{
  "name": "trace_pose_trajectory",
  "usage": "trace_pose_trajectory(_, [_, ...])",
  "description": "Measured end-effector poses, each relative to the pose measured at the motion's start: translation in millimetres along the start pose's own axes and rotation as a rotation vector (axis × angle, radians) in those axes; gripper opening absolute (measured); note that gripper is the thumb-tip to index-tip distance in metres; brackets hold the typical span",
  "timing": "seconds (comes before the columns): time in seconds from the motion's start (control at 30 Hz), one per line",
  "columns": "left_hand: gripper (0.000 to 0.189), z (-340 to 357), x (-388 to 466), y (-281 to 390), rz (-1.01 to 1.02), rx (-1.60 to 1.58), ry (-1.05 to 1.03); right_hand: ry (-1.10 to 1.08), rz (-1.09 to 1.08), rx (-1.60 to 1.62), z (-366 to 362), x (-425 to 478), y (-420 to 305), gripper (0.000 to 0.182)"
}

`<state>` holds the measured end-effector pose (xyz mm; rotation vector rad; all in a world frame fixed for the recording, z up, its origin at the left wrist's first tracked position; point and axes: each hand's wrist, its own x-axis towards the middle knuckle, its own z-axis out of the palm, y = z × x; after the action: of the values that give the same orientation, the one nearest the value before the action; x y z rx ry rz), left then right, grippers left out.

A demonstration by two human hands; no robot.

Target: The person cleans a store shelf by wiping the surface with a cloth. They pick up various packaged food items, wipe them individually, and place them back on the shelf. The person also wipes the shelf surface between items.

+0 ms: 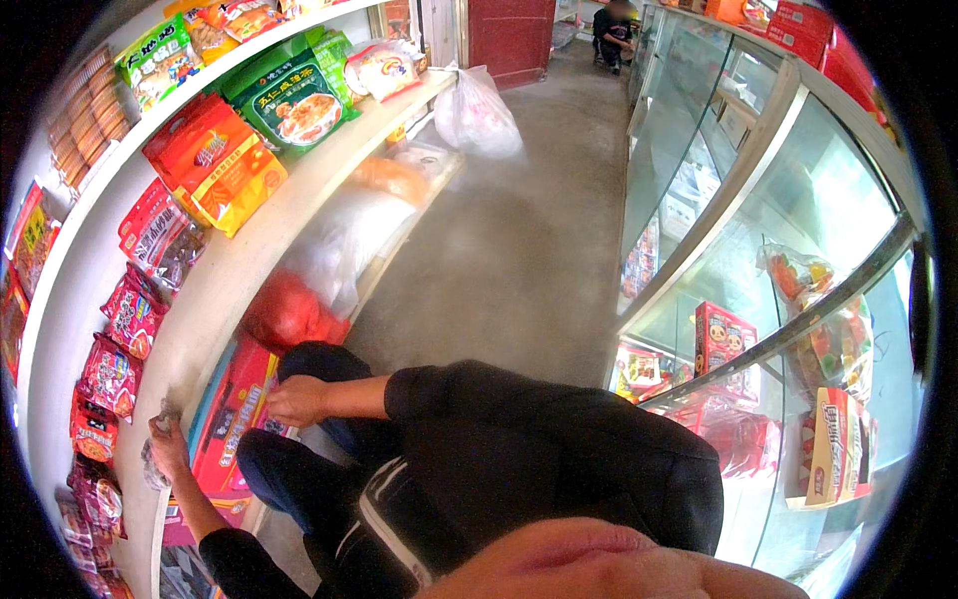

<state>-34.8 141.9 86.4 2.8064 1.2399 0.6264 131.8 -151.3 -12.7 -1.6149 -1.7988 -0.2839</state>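
My left hand (pixel 169 448) presses a crumpled grey cloth (pixel 156 468) against the front edge of a pale shelf (pixel 191 314) at the lower left; parts of the cloth stick out above and below the fingers. My right hand (pixel 299 400) is curled by my bent knees, in front of a red printed carton (pixel 238 419) under the shelf, and nothing shows in it. Red and purple snack packets (pixel 111 374) stand on the shelf just behind the left hand. An orange-red snack bag (pixel 217 168) and a green food bag (pixel 296 97) stand farther along.
Below the shelf lie a red plastic bag (pixel 296 311) and white plastic bags (pixel 352 232). Another white bag (pixel 475 112) stands on the concrete floor (pixel 516 224) at the shelf's far end. Glass display cases (pixel 696 150) line the right side. A person (pixel 615 34) squats far down the aisle.
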Motion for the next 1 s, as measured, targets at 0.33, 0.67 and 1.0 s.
trace_pose_trajectory(0.33, [0.051,-8,-5,14,-0.015,-0.026,-0.008,0.011,0.007,0.027,1,0,-2,0.015])
trace_pose_trajectory(0.67, [0.050,-5,-3,8,-0.035,0.027,-0.003,-0.048,-0.004,-0.002,4,4,-3,0.021])
trace_pose_trajectory(1.0, [0.055,-14,-8,9,-0.066,-0.040,-0.015,-0.110,-0.026,-0.048,15,6,0,0.018])
